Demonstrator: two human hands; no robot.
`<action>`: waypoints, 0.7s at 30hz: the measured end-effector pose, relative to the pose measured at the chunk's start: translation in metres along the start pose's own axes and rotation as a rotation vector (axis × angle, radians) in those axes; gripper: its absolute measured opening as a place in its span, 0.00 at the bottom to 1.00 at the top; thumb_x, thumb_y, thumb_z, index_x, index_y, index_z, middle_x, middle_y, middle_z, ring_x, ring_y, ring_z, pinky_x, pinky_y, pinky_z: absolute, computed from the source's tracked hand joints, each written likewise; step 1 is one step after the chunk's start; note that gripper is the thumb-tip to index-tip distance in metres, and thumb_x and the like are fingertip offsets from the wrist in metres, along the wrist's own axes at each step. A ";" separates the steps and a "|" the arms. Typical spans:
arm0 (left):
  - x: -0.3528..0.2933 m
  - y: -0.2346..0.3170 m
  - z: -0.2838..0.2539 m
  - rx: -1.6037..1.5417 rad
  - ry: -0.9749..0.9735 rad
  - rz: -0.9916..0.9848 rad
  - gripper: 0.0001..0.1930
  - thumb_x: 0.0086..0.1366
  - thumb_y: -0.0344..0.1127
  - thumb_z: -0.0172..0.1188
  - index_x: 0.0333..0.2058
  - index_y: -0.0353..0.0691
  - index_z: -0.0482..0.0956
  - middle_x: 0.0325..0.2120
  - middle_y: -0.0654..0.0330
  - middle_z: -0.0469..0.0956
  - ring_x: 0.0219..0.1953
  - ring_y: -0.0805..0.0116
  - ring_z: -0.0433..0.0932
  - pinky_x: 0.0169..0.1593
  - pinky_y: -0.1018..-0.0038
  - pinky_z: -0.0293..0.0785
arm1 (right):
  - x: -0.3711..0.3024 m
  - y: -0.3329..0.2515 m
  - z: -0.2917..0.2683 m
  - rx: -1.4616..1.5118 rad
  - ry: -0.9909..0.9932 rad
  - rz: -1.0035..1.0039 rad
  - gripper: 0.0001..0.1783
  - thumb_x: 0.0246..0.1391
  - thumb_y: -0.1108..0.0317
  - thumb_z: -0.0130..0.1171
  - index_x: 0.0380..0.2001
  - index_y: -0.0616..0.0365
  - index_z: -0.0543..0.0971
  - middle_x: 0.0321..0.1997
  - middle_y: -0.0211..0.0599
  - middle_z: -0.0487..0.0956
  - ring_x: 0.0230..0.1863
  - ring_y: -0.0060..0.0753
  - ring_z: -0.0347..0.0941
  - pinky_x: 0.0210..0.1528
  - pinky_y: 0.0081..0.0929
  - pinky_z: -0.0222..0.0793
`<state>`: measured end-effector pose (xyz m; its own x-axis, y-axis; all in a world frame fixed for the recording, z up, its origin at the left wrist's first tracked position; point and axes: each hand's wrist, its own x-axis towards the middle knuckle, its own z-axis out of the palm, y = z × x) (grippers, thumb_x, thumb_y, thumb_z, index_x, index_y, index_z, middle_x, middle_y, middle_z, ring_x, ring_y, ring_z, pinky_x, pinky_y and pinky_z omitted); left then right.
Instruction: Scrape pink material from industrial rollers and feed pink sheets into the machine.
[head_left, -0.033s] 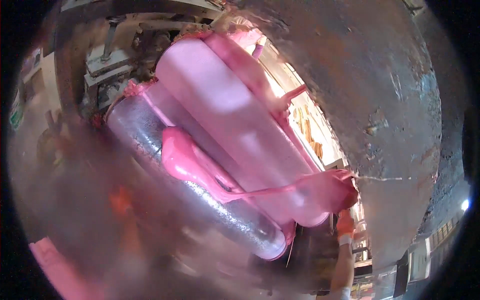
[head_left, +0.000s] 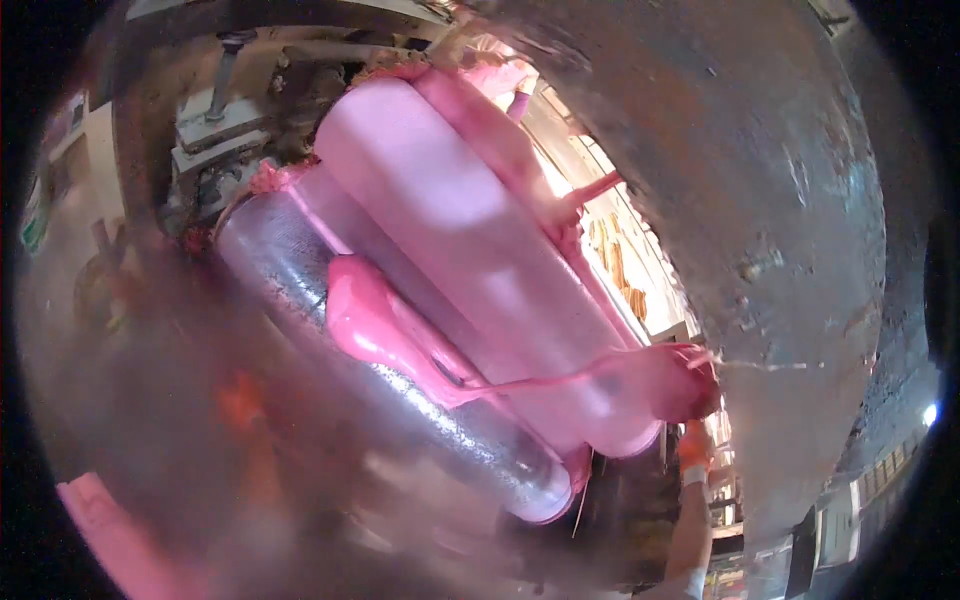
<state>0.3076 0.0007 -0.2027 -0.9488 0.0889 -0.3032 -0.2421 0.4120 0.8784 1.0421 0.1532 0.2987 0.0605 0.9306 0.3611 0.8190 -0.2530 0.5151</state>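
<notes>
My right hand, in an orange glove with a pale cuff, reaches up at the lower right. It is closed at the underside of a pink rubbery lump; the lump hides part of the fingers. From this lump a thin pink strand stretches left to a glossy pink mass lying along the gap between two rollers. The upper roller is coated pink, while the lower roller shows bare shiny metal. At the left, a blurred orange patch may be my left hand; its fingers cannot be made out.
A large scuffed metal surface fills the right side. Bolted machine parts stand beyond the rollers' far end. A pink strip shows at the lower left. Grey smearing blurs much of the lower left.
</notes>
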 end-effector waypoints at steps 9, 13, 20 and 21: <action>0.028 -0.053 0.031 0.368 0.243 0.140 0.38 0.62 0.53 0.57 0.63 0.35 0.60 0.61 0.42 0.65 0.59 0.42 0.67 0.59 0.59 0.64 | 0.187 -0.101 0.025 0.166 -0.320 -0.135 0.16 0.56 0.63 0.52 0.47 0.53 0.74 0.42 0.40 0.78 0.43 0.41 0.77 0.43 0.40 0.75; 0.015 -0.026 0.039 0.030 0.205 0.137 0.34 0.62 0.49 0.58 0.61 0.34 0.62 0.58 0.44 0.69 0.57 0.45 0.70 0.58 0.60 0.65 | 0.233 -0.184 0.008 0.247 -0.299 -0.277 0.17 0.56 0.62 0.52 0.48 0.53 0.73 0.42 0.41 0.77 0.42 0.42 0.76 0.42 0.40 0.75; 0.007 -0.008 0.029 -0.166 0.067 -0.100 0.34 0.63 0.46 0.57 0.62 0.33 0.61 0.60 0.46 0.67 0.58 0.47 0.69 0.59 0.62 0.65 | 0.263 -0.352 -0.045 0.415 -0.263 -0.488 0.19 0.56 0.61 0.53 0.50 0.53 0.73 0.42 0.42 0.76 0.41 0.43 0.75 0.41 0.38 0.74; 0.003 0.005 0.033 0.117 0.177 -0.096 0.34 0.63 0.46 0.57 0.62 0.33 0.61 0.60 0.46 0.66 0.59 0.47 0.68 0.60 0.62 0.65 | 0.257 -0.357 -0.052 0.460 -0.240 -0.503 0.19 0.56 0.61 0.53 0.51 0.53 0.73 0.42 0.42 0.76 0.41 0.44 0.75 0.41 0.38 0.74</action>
<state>0.3105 0.0324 -0.2115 -0.9460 -0.1115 -0.3045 -0.3171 0.5146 0.7967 0.7355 0.4694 0.2478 -0.3067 0.9509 -0.0418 0.9347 0.3092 0.1755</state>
